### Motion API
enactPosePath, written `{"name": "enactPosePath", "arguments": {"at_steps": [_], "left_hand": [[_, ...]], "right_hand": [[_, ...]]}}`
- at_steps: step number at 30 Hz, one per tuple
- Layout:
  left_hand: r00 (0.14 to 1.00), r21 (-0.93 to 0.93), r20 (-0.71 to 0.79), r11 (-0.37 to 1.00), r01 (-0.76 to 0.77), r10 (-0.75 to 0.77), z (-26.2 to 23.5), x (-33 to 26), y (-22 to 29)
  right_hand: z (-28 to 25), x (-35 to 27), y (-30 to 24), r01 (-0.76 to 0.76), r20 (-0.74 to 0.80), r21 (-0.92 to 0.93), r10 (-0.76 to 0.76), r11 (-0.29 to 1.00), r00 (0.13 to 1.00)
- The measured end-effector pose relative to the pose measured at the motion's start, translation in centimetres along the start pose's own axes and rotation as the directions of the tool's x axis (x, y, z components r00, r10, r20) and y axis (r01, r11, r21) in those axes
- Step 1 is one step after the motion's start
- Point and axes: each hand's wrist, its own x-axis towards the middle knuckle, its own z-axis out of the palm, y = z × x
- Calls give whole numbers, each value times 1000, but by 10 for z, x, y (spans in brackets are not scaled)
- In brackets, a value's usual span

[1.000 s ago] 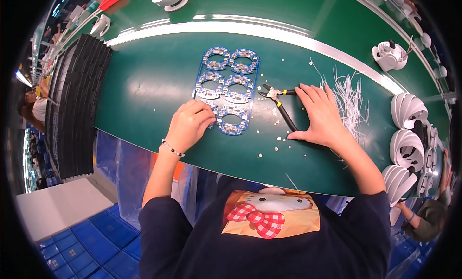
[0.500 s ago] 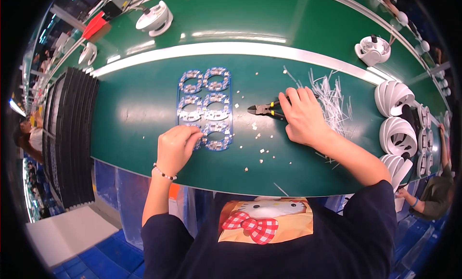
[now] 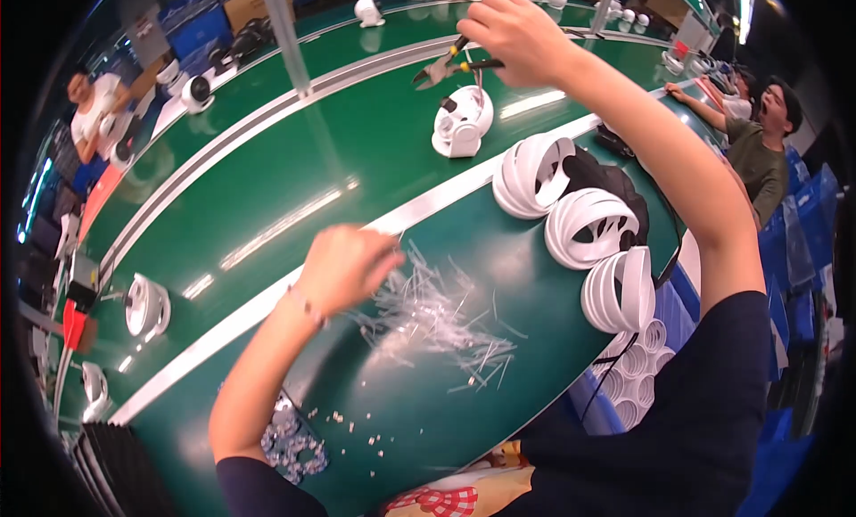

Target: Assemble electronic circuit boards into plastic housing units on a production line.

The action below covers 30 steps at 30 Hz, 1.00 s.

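Our right hand grips the cutting pliers aloft; our left hand, fingers curled, hovers over clear plastic offcuts.

The right hand is raised high and far forward, the arm stretched out nearly straight from the shoulder, bare from the dark short sleeve onward. Its fingers are curled closed in a grip. The left hand hangs lower, loosely fisted with knuckles up, the forearm bent at the elbow and a thin bracelet at the wrist.
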Motion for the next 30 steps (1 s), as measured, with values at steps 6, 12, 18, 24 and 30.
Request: {"name": "enactPosePath", "arguments": {"at_steps": [6,12,18,24,30], "left_hand": [[910,-109,-402,992,64,-103,39,179,-66],[885,-248,-323,932,263,-336,79,285,-126],[931,-443,56,826,348,-362,94,356,-150],[983,37,98,987,153,-156,78,378,-121],[994,71,83,995,69,-75,61,363,-114]], "right_hand": [[60,-36,82,64,426,-103,-14,993,904],[84,-52,95,-25,403,-119,72,993,912],[82,-44,79,-30,559,-109,86,994,825],[80,-37,69,4,689,-273,192,962,699],[97,-50,65,53,742,-352,244,935,624]]}}
